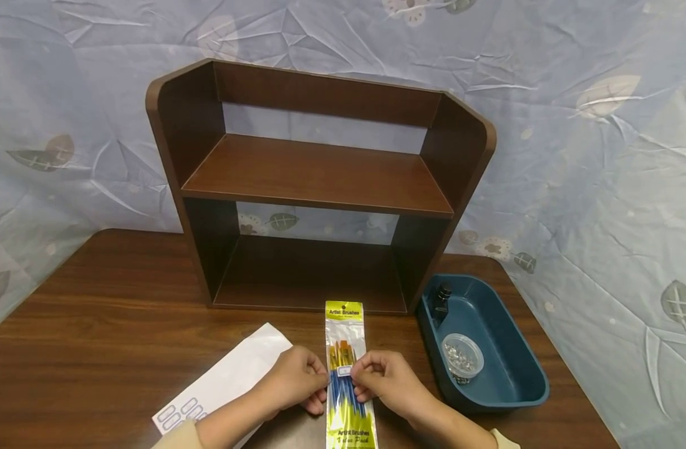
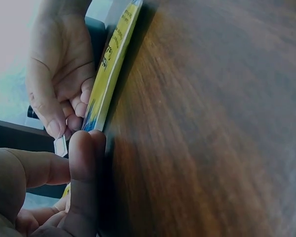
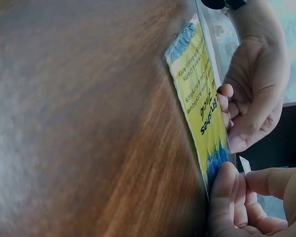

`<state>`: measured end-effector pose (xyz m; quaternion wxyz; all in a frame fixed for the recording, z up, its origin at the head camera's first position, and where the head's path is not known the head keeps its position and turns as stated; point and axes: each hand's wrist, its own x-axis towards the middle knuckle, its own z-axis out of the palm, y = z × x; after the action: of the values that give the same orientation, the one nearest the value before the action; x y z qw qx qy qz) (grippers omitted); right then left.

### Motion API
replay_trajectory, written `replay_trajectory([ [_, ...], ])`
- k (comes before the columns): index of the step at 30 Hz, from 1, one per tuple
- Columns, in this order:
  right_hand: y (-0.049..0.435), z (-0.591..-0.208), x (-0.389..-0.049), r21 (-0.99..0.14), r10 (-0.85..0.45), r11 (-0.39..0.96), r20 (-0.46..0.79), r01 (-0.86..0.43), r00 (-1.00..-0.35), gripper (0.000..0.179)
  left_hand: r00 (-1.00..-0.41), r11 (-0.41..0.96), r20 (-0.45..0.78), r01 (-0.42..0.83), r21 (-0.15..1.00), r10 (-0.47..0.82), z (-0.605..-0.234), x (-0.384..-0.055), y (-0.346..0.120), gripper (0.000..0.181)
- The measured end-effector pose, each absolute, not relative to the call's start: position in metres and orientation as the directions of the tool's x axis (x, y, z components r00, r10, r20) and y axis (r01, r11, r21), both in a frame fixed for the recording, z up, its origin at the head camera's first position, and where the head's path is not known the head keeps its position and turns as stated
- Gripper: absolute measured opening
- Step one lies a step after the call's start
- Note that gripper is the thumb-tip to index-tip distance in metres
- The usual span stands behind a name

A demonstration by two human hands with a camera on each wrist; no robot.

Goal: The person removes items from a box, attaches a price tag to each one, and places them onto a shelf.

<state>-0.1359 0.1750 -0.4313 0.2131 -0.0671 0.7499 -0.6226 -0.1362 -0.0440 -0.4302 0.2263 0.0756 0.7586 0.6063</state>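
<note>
A label (image 1: 343, 371) is pinched by the right hand (image 1: 385, 380) over a brush pack (image 1: 343, 393) on the table (image 1: 73, 337); whether the left hand (image 1: 299, 379) grips cannot be told. Paper (image 1: 231, 374) is partly covered. A bottle (image 1: 441, 302) and tub (image 1: 480, 357) of metal bits (image 1: 456, 358) are held in a tray (image 1: 502, 368) beside the shelf (image 1: 320, 171).

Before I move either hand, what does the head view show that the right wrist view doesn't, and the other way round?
Head view only: the blue tray with the dark bottle and the round tub inside it, and the printed corner of the white sheet.

Right wrist view only: the near end of the brush packet, with lines of small print; the head view's lower edge cuts it off.

Both: much of the packet, the left hand, the right hand pinching a small label, and the wooden tabletop.
</note>
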Motion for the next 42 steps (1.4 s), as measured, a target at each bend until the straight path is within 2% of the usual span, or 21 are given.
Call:
replay_trajectory([
  [26,0.172,-0.428,-0.140,-0.936,-0.292,0.291,-0.283,0.197,-0.914,0.015,-0.904,0.262,-0.197,-0.099,0.960,0.380,-0.430,-0.136,-0.041,0.006],
  [42,0.169,-0.425,-0.145,-0.908,-0.320,0.403,-0.258,0.116,-0.911,0.016,-0.902,0.251,-0.181,-0.084,0.964,0.393,-0.429,-0.133,-0.043,0.005],
])
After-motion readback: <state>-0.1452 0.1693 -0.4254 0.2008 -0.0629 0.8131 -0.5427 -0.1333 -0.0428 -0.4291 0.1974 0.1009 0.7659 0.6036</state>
